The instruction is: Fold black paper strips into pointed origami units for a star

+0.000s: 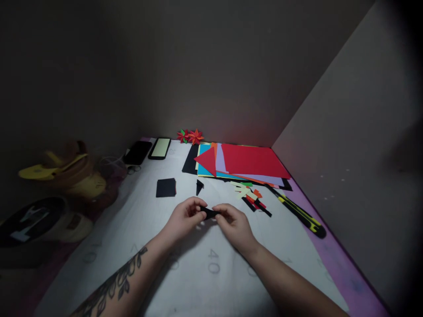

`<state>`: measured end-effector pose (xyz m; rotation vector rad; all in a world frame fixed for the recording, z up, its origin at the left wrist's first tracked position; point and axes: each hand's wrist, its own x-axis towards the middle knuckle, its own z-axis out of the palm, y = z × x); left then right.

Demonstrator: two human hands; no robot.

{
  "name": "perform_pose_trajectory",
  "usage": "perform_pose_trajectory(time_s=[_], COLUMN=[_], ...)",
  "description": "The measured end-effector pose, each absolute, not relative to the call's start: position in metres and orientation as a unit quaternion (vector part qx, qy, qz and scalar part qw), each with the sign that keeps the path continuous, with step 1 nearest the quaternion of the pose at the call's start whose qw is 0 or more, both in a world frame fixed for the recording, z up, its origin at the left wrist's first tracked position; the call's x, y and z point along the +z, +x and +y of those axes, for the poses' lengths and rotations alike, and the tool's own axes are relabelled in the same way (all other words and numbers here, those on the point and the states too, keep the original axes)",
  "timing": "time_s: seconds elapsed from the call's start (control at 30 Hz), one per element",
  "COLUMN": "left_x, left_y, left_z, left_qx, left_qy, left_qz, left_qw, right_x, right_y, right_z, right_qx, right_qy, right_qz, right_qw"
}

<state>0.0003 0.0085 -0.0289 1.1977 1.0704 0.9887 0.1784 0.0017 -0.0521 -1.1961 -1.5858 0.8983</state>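
Observation:
Between my two hands is a small folded piece of black paper [209, 213], held just above the white table cover. My left hand [187, 216] pinches its left end between thumb and fingers. At its right end, my right hand [234, 222] grips it the same way. Just beyond my fingers lies another small folded black paper piece [199, 187]. A stack of black paper squares [166, 187] sits to the left of it, with a reddish edge showing. Right of my hands is a loose pile of coloured paper strips [253, 198].
Coloured paper sheets [254, 160] lie at the back, with a red triangle [209, 162] on top. Two folded paper stars [190, 136] rest by the wall. A yellow-black utility knife [300, 215] lies right. Two phones [160, 149] are back left; caps [42, 220] stand at far left.

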Motion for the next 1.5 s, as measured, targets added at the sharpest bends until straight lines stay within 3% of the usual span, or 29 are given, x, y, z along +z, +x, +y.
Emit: perform_pose_trajectory(time_s=[0.33,0.6,1.03,1.13,1.37,1.5], left_x=[-0.026,-0.024,-0.021,-0.019,-0.024,-0.023], left_y=[0.001,0.001,0.007,0.005,-0.002,-0.002], left_z=[0.006,0.006,0.002,0.002,-0.002,-0.003], left_qx=[0.392,0.394,0.386,0.38,0.364,0.356], left_qy=[0.585,0.578,0.576,0.611,0.787,0.825], left_qz=[0.498,0.515,0.508,0.512,0.422,0.378], left_qw=[0.506,0.496,0.51,0.47,0.264,0.222], right_x=[-0.051,-0.05,-0.046,-0.044,-0.047,-0.048], right_y=[0.181,0.176,0.172,0.173,0.178,0.177], right_z=[-0.001,-0.001,-0.001,-0.001,0.001,0.002], right_qx=[0.445,0.394,0.545,0.56,0.609,0.636], right_qy=[-0.489,-0.493,-0.47,-0.482,-0.473,-0.447], right_qz=[-0.595,-0.614,-0.503,-0.479,-0.443,-0.418], right_qw=[0.457,0.474,0.479,0.475,0.457,0.47])
